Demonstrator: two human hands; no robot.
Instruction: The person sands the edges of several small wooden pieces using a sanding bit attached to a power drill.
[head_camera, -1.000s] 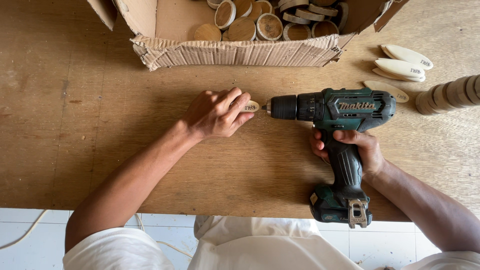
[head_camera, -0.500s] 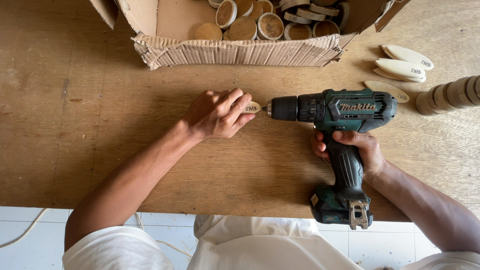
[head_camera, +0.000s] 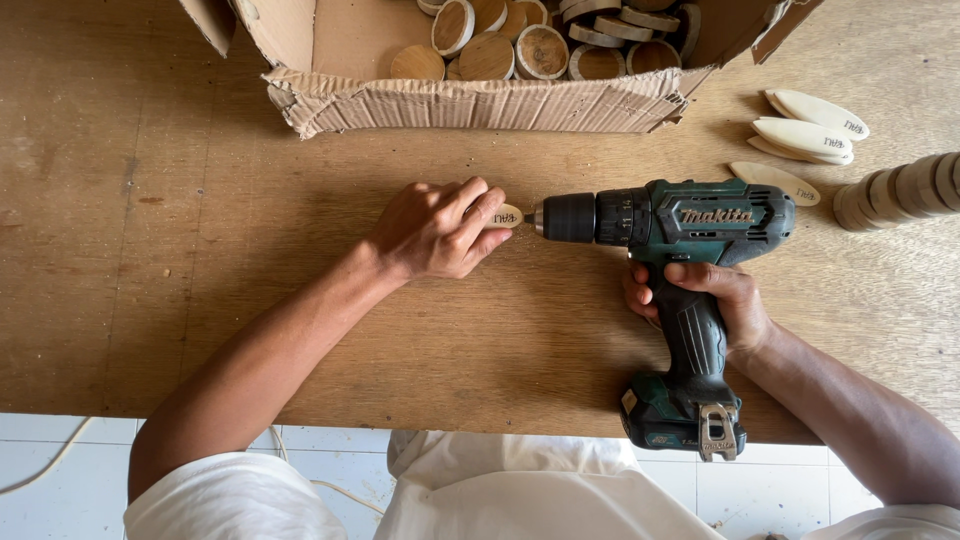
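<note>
On a scuffed wooden worktop (head_camera: 150, 250), the left hand (head_camera: 435, 230) presses a smooth oval wooden piece (head_camera: 505, 215) flat near centre. At three o'clock, the right hand (head_camera: 715, 300) wraps closed around a teal cordless drill (head_camera: 680, 225), its tip touching the oval.

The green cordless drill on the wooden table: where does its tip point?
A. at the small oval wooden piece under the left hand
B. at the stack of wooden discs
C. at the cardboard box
A: the green cordless drill lies sideways, tip meeting the small oval wooden piece pinned by the left hand.
</note>
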